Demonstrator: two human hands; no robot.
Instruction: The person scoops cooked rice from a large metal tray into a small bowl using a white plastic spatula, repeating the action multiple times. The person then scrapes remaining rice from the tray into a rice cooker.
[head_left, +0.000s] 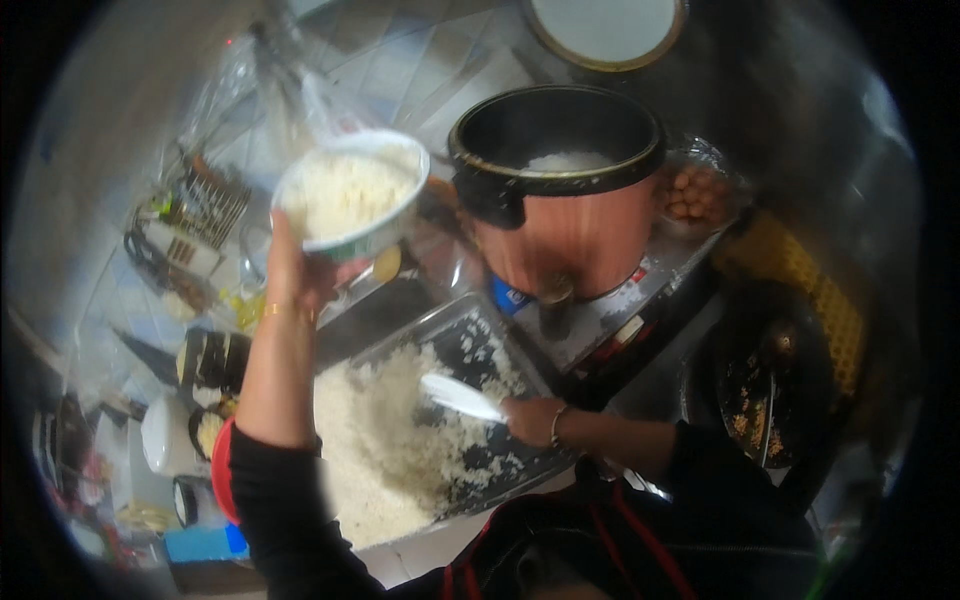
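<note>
My left hand (292, 259) holds up a white bowl (375, 229) with a green band, full of cooked rice (349, 184). It is raised above the counter, left of the cooker. In my right hand (532, 420) is a white rice paddle (461, 397), its blade over a dark rectangular tray (517, 469). A heap of rice (397, 442) spreads across the tray's left and middle, with loose grains toward the right. Behind the tray stands an open copper-coloured rice cooker (566, 232) with white rice visible inside.
A wok (784, 375) with food bits and a ladle lies at the right. A plastic-wrapped container of round brown items (690, 195) sits beside the cooker. At the left are a wire basket (214, 206), a white container (165, 435) and a red rim (223, 472). A round lid (611, 30) is at the top.
</note>
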